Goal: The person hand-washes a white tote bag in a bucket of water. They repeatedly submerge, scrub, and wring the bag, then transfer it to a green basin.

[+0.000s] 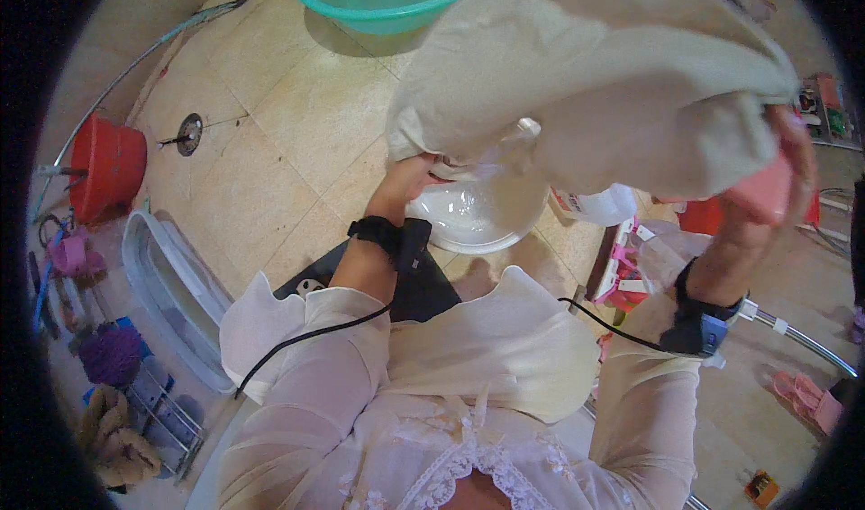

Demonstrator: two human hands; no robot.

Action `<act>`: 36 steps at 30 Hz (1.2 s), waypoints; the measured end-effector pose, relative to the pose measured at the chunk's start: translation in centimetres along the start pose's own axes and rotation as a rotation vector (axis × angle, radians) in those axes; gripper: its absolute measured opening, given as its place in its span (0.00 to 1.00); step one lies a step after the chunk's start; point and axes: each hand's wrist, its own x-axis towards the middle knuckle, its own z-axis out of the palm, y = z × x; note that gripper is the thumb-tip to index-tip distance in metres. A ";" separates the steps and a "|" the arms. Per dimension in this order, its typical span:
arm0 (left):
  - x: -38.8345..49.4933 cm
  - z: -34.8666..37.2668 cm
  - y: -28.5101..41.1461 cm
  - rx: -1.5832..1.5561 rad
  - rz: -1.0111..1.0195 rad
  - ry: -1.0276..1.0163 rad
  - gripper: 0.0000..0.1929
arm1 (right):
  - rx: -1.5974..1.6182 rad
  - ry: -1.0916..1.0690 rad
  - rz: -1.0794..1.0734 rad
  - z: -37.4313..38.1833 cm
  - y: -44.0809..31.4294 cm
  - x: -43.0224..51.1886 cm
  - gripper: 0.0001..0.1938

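A large pale beige cloth [595, 91] is stretched between my two hands, above the floor. My left hand [422, 173] grips its lower left edge. At the cloth's right end, my right hand [792, 155] is raised with fingers curled around the edge. A smooth pink thing [763, 189] shows by that palm; blur hides what it is. Under the cloth, close to my left hand, stands a glossy white basin [476, 229], its far side covered by the fabric. Both wrists wear dark straps with small devices.
A green plastic basin [388, 20] stands at the far side of the tiled floor. To the left are a floor drain [190, 134], a red bucket [111, 169] and a whitish plastic tub [169, 300]. A white plastic container [601, 202] and pink clips [622, 256] sit right of the white basin.
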 end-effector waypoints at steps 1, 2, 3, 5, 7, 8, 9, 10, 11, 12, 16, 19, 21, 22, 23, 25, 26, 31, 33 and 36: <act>-1.0 0.2 1.4 0.207 0.036 0.006 0.18 | 0.111 -0.130 0.102 0.1 1.7 -0.1 0.20; -2.2 0.3 3.1 0.411 0.065 0.002 0.18 | 0.167 -0.142 0.167 0.1 3.5 0.1 0.21; -3.3 0.6 4.7 0.616 0.092 -0.003 0.19 | 0.141 -0.033 0.200 -0.1 5.3 0.2 0.23; -5.5 1.3 7.9 0.964 -0.002 0.052 0.17 | 0.204 -0.041 0.239 -0.7 7.6 -0.4 0.24; -7.5 2.4 10.2 1.111 -0.035 -0.004 0.14 | 0.181 -0.003 0.287 -1.6 8.8 -1.2 0.24; -8.3 3.1 10.7 1.059 0.031 -0.082 0.13 | 0.196 -0.030 0.313 -2.1 9.5 -1.4 0.24; -8.8 3.9 11.3 1.071 0.048 -0.119 0.13 | 0.146 -0.006 0.367 -2.6 10.3 -1.6 0.24; -9.1 4.6 11.9 1.074 0.069 -0.174 0.12 | 0.107 -0.016 0.415 -3.2 11.4 -1.7 0.23; -9.3 5.3 12.2 1.087 0.083 -0.212 0.12 | 0.066 -0.029 0.461 -4.0 12.8 -1.8 0.23; -9.5 6.2 12.2 1.113 0.173 -0.277 0.12 | -0.013 -0.020 0.515 -4.8 14.4 -2.0 0.21; -9.9 9.6 10.4 0.991 0.228 -0.378 0.11 | -0.178 -0.047 0.689 -8.4 24.5 -2.8 0.15; -9.7 10.7 9.4 0.782 0.102 -0.457 0.14 | -0.724 0.032 0.918 -10.4 30.5 -3.8 0.12; -9.3 11.3 8.3 0.655 0.090 -0.499 0.16 | -0.814 0.019 0.794 -10.9 32.0 -4.2 0.13; -8.9 11.3 7.8 0.643 0.053 -0.460 0.16 | -0.892 -0.029 0.741 -11.2 31.6 -4.2 0.14; -8.5 11.2 7.3 0.588 0.046 -0.456 0.17 | -1.004 -0.020 0.667 -11.1 31.1 -4.1 0.15; -7.6 10.7 6.3 0.514 0.033 -0.432 0.17 | -1.289 -0.068 0.542 -11.1 28.3 -3.9 0.18; -7.1 10.5 6.0 0.494 0.027 -0.413 0.17 | -1.265 0.042 0.480 -11.0 26.7 -3.4 0.19; -5.7 10.3 3.9 0.422 0.052 -0.383 0.15 | -0.572 -0.002 0.474 -9.4 21.6 -2.9 0.24; -5.9 10.7 3.8 0.384 0.118 -0.490 0.14 | -0.604 -0.238 0.501 -8.7 21.9 -2.9 0.24; -6.6 10.8 5.6 0.549 0.030 -0.556 0.13 | -0.753 -0.165 0.668 -8.5 23.3 -2.8 0.22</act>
